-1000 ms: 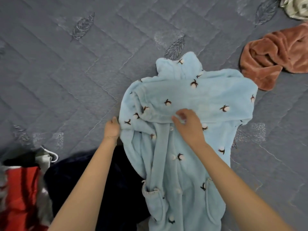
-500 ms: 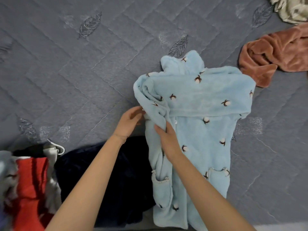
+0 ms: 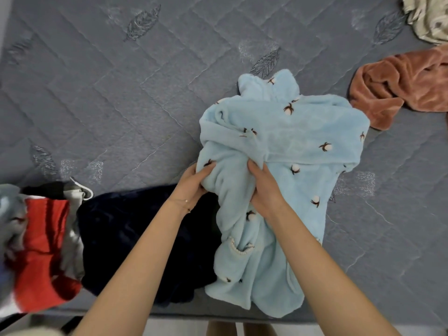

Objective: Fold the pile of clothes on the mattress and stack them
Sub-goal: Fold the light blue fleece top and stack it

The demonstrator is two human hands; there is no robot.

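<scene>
A light blue fleece pyjama top (image 3: 300, 146) with small cotton-flower prints lies on the grey quilted mattress (image 3: 121, 98), its sleeves folded across the chest. My left hand (image 3: 194, 180) grips the bunched left edge of the top. My right hand (image 3: 264, 187) grips a fold of the same fabric near its middle. Both hands sit close together on the left half of the garment. The hem with its pockets hangs toward the mattress's near edge.
A dark navy fleece garment (image 3: 135, 238) lies left of the blue top, under my left forearm. A red, grey and black pile (image 3: 41, 241) sits at the far left. A rust-brown fleece piece (image 3: 400, 83) and a patterned cloth (image 3: 426, 18) lie at the right back.
The left side of the blue top has been gathered inward toward its middle. My right hand moved from the chest down to the left side, and my left hand closed on the bunched edge.
</scene>
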